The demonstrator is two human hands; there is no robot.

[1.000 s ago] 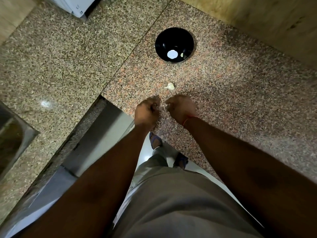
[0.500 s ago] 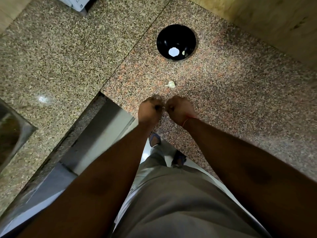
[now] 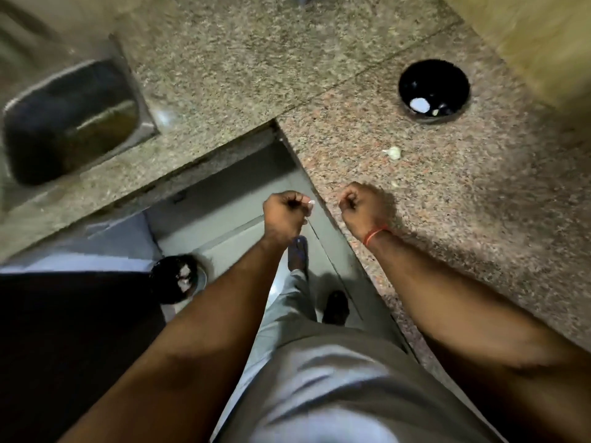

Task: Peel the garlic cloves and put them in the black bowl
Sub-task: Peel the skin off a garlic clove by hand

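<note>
The black bowl (image 3: 415, 79) stands on the granite counter at the upper right, with a small pale clove (image 3: 435, 112) inside near a bright reflection. An unpeeled garlic clove (image 3: 394, 152) lies on the counter below the bowl, and a tiny pale scrap (image 3: 395, 183) lies nearer me. My left hand (image 3: 284, 214) is off the counter's edge, above the floor, pinching a small white bit of garlic (image 3: 310, 203); I cannot tell whether it is peel or clove. My right hand (image 3: 364, 209) hovers over the counter edge with its fingers curled, and nothing shows in it.
A steel sink (image 3: 70, 119) is sunk into the counter (image 3: 224, 59) at the left. On the floor by my left forearm stands a dark bin (image 3: 174, 278) holding white scraps. My feet and grey trousers fill the gap below. A wall rises at the upper right.
My view has swung left, bringing the sink and floor bin into sight. My hands, close together over the counter before, have parted; the left has moved off the edge with the white bit.
</note>
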